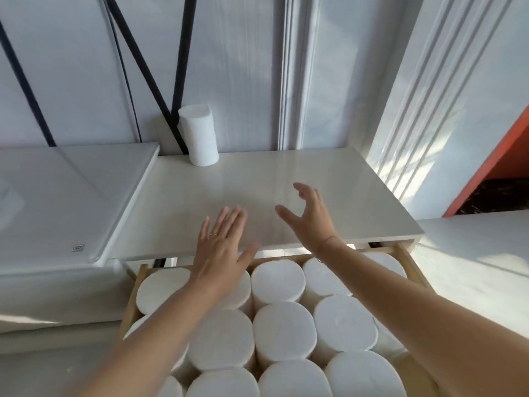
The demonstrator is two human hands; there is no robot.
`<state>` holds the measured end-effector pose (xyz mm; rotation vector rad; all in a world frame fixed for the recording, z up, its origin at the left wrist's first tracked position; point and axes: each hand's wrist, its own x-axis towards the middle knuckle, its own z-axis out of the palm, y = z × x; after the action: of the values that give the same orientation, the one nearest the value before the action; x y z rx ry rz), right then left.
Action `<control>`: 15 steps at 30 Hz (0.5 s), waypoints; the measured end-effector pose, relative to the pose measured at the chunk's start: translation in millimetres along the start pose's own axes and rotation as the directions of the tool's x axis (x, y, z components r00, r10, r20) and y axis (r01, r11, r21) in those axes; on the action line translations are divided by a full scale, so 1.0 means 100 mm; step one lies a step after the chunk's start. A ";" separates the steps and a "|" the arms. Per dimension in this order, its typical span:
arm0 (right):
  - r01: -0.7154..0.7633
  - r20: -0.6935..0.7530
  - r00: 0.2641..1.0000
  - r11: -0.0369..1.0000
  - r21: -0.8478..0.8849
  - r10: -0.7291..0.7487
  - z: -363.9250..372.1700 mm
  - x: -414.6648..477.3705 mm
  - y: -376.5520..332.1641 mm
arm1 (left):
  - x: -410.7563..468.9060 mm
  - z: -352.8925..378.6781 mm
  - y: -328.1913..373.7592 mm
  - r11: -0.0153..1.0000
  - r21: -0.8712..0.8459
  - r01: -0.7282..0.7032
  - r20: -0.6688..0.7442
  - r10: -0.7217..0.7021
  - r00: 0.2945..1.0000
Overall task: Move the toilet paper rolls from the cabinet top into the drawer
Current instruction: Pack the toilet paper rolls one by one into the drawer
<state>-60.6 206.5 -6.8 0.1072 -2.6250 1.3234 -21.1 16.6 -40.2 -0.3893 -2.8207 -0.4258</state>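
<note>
Both hands empty. Left hand [220,247] is flat, palm down, fingers spread and pointing away — hovering over the front edge of the cabinet top [286,196], wrist above the open drawer [412,265]; can't tell if the fingertips touch the surface. A ring [214,234] sits on one finger. Right hand [310,216] is raised over the cabinet top, fingers and thumb curled wide apart in an open claw, gripping nothing. Both forearms reach forward across the drawer from the bottom of the view.

One toilet paper roll [199,135] stands upright at the back left corner of the cabinet top, against the wall — well apart from both hands. The drawer below is pulled out and packed with upright rolls [284,330], ends up, side by side and touching.
</note>
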 end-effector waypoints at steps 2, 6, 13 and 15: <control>0.009 0.015 1.000 1.000 0.015 -0.009 0.24 0.32 -0.13 | 0.09 -0.05 -0.22 0.999 0.025 0.044 0.016 -0.045 0.999; 0.012 0.030 0.999 0.997 0.076 -0.014 0.70 0.94 -0.37 | 0.26 -0.07 -0.58 0.992 0.071 0.105 0.064 -0.110 0.992; -0.015 0.038 0.999 0.982 0.187 0.008 1.50 1.71 -0.69 | 0.48 0.03 -0.90 0.974 0.142 0.176 0.124 -0.194 0.973; -0.001 0.033 0.999 0.981 0.192 -0.005 1.70 1.87 -0.78 | 0.52 0.04 -0.93 0.973 0.146 0.181 0.133 -0.201 0.970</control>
<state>-256.1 28.1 -4.3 0.1615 -2.5167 1.5848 -98.1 -56.4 -52.3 -0.1251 -3.0231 -0.2539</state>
